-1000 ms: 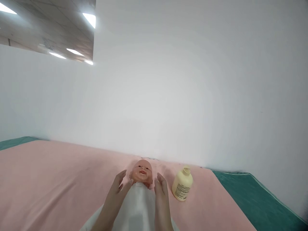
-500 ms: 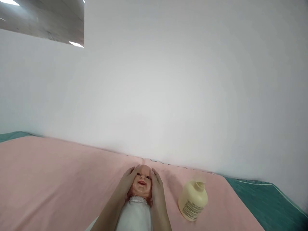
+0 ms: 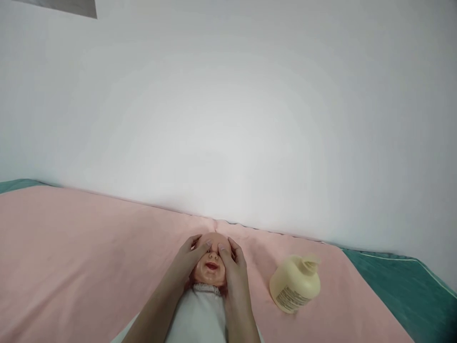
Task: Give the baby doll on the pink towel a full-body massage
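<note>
A baby doll in a white garment lies on its back on the pink sheet, its head pointing away from me. Round the left side of its head my left hand is cupped, the thumb lying over one eye. My right hand cups the other side, its thumb pressed near the other eye. Both eyes are hidden under the thumbs; nose, mouth and the top of the forehead still show. To the right of my right hand stands a pale yellow pump bottle with printed text, apart from the doll.
The pink sheet spreads over the surface, with green cloth showing at the right and at the far left. A white wall rises directly behind. A grey panel is cut off at the top left.
Both thumbs have moved inward from the sides of the doll's head onto its eyes. The view has tilted slightly downward, so the grey panel shows less.
</note>
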A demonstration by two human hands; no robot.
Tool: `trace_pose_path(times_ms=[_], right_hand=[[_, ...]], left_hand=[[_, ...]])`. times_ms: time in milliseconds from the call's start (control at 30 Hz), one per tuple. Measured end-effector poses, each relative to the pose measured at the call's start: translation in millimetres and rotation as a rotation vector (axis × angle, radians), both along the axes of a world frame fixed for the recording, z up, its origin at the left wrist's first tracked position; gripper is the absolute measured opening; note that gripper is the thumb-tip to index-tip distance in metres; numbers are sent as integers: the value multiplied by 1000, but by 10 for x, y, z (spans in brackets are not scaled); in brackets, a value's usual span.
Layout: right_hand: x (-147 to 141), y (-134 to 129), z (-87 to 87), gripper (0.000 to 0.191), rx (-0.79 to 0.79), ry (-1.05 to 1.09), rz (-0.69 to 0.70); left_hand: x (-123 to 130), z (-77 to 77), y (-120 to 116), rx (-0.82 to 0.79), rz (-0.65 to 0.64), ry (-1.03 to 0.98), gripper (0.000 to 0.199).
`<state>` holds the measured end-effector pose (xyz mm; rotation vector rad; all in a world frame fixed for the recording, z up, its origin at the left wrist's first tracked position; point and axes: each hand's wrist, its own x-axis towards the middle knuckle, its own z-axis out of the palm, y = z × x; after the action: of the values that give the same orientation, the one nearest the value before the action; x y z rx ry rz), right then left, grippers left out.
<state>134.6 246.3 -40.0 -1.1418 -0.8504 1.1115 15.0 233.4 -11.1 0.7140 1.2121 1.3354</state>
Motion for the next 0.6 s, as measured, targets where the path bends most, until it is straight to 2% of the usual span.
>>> trace_pose_path(times_ms=[133,300,467,533,600], right_hand=[[-24,-98,133,60,-59,57,50],[-61,-185,261,55,-53,87,50],[-107,-195,315,49,-108,116,61],[-86,-205,388,47,-128,133,76],[2,-271,548,45,-116,91,48]], left_hand=[[-24,23,-25,2,18,104,44],[-37,134,-102,36,-5,76,50],[8,222,-148,-24,-11,50,49],[-14,274,-179,-25,33,96,52],[-96,369,-236,41,138,184,52]])
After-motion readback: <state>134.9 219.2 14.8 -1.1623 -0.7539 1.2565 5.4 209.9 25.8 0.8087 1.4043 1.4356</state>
